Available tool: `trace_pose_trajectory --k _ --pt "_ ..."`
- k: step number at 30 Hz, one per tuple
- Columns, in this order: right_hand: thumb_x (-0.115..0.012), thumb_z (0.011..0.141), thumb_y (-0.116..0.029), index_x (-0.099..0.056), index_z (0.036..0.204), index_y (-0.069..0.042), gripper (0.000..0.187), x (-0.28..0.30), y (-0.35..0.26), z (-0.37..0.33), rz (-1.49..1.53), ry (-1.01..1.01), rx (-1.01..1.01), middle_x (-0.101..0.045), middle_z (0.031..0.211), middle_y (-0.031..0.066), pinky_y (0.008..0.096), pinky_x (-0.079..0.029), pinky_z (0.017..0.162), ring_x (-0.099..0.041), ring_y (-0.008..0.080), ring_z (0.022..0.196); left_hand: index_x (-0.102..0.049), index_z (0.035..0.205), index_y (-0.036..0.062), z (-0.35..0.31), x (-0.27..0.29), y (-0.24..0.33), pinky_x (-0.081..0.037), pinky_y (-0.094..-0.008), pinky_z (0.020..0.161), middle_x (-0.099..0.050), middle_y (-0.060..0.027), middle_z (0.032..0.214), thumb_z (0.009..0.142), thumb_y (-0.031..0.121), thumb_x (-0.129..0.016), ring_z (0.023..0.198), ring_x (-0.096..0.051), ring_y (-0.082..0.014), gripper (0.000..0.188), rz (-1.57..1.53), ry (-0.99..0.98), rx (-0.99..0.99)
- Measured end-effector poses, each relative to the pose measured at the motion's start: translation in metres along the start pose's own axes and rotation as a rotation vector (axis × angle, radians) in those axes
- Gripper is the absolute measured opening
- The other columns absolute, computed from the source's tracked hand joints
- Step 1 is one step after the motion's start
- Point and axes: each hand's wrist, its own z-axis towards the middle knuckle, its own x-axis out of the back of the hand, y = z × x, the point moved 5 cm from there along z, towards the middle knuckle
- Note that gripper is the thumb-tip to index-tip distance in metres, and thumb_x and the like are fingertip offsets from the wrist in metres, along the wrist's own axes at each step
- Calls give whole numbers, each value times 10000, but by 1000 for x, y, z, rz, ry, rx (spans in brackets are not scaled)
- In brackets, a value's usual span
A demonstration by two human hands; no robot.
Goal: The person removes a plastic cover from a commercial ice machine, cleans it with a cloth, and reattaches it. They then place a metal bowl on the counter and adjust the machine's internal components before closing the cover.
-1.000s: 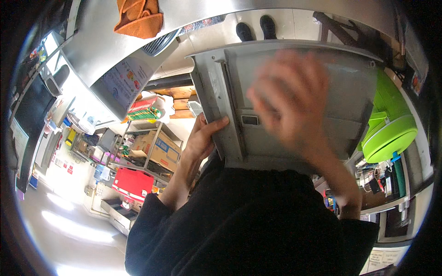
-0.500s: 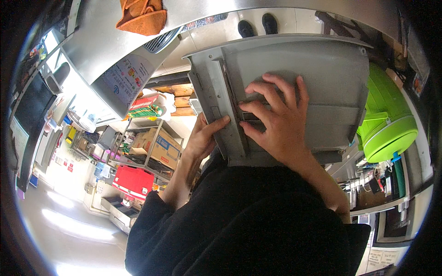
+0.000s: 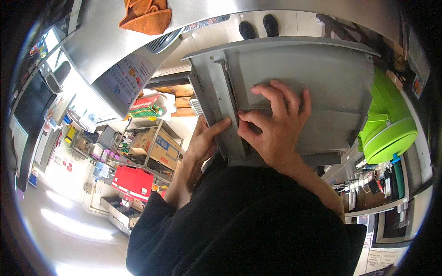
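Note:
A wide grey panel (image 3: 331, 78), with rims and a raised rib (image 3: 228, 85) along its left side, is held tilted in front of my body. My left hand (image 3: 205, 138) grips the left edge, its thumb on the face of the panel and its fingers out of sight behind. Over the middle, my right hand (image 3: 281, 124) has index finger and thumb pinched together at the rib. The other fingers curl loosely above the panel. Whatever lies between the pinching fingertips is too small to make out.
A steel counter (image 3: 202, 16) with an orange-brown cloth (image 3: 145, 16) runs beyond the panel. A lime-green lidded container (image 3: 389, 129) stands close to its right. On the left are a rack with a cardboard box (image 3: 161, 149) and a red case (image 3: 132, 181). Dark shoes (image 3: 270, 25) show beyond the counter.
My right hand has shifted slightly right and down, and its thumb and index finger have closed from a spread into a pinch at the rib. My left hand keeps its grip.

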Motion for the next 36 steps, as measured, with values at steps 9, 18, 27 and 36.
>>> trace_pose_trajectory --k 9,18,27,36 --pt "-695 572 -232 -561 660 -235 160 -10 -3 -1 -47 34 -43 -507 1143 -68 568 -109 1008 -391 213 1167 -531 1095 -7 -2 -1 0 -483 -303 795 -619 -97 997 806 59 -608 886 -603 -161 306 24 27 -23" --pt "-729 553 -198 -580 663 -208 185 -2 -1 7 -26 14 -6 -492 1181 -52 570 -148 994 -392 228 1160 -550 1050 2 -1 -2 -2 -480 -288 771 -627 -87 974 818 58 -600 865 -602 -144 244 74 30 -52" --pt "-707 553 -190 -559 589 -199 153 -10 -3 11 92 13 -55 -480 1170 -51 453 -233 879 -413 231 1082 -540 1064 -11 -7 -4 3 -469 -285 769 -620 -91 968 825 93 -603 863 -594 -146 268 60 64 -95" --pt "-674 572 -131 -599 665 -193 134 17 37 35 155 158 -103 -482 1179 -9 393 -297 868 -422 257 1058 -518 1097 -16 -14 -3 5 -475 -309 787 -612 -110 994 834 104 -592 889 -595 -184 299 21 88 -97"
